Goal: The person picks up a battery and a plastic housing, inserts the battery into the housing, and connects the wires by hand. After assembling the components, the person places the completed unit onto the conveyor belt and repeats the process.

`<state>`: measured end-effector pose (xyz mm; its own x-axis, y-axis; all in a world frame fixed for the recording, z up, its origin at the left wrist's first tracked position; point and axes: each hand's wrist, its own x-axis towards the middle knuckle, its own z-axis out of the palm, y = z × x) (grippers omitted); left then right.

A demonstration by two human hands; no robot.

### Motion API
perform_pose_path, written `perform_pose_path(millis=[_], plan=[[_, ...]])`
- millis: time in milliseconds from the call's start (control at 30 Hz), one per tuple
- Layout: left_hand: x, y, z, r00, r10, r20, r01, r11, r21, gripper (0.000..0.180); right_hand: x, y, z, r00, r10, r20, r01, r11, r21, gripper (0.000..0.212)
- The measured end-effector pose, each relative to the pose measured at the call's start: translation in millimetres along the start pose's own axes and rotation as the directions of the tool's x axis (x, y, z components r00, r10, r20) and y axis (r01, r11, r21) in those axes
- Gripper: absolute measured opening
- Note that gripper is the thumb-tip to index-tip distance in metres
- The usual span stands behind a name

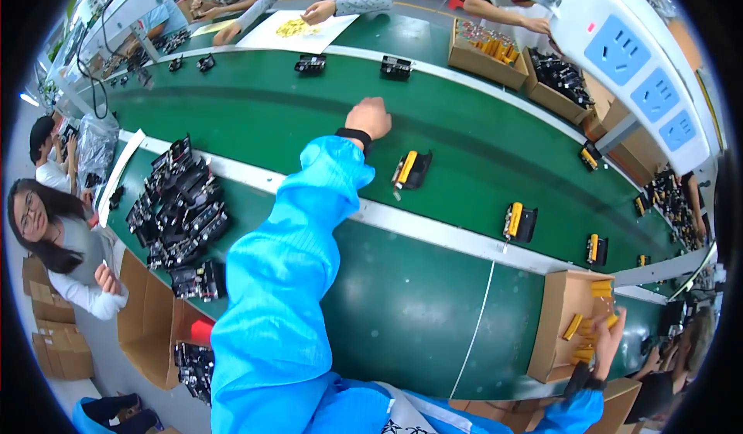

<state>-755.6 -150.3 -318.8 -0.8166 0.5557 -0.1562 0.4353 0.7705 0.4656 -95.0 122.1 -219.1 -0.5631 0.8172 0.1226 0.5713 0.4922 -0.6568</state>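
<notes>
My left hand [370,117], in a blue sleeve with a black wristband, hangs over the green conveyor belt [457,124]. Its fingers are curled under, so whatever they hold is hidden. The closest part is a black plastic housing [419,169] with a yellow battery [405,168] in it, lying on the belt to the lower right of that hand. My right hand [607,339] reaches into an open cardboard box [551,322] of yellow batteries [573,326]. Its fingers close around a yellow battery [611,321] at the box's right side.
Black housings [178,209] lie heaped left of my arm. More housings, with batteries [514,221] and without [396,68], ride on the belt. A white power strip [635,70] hangs at upper right. Co-workers [325,0] sit across the belt; another person [62,240] is at left.
</notes>
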Motion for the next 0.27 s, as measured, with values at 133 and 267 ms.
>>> perform_pose_path(millis=[133, 267], plan=[[74, 3, 5, 0.941, 0.114, -0.318, -0.048, 0.977, 0.207, 0.045, -63, -30, 3, 0.996, 0.077, 0.049, -0.091, 0.807, 0.584, 0.049], [130, 4, 21, 0.884, 0.222, -0.412, -0.099, 0.949, 0.3, 0.049, -101, -73, 43, 0.975, 0.22, 0.025, -0.183, 0.74, 0.647, 0.019]])
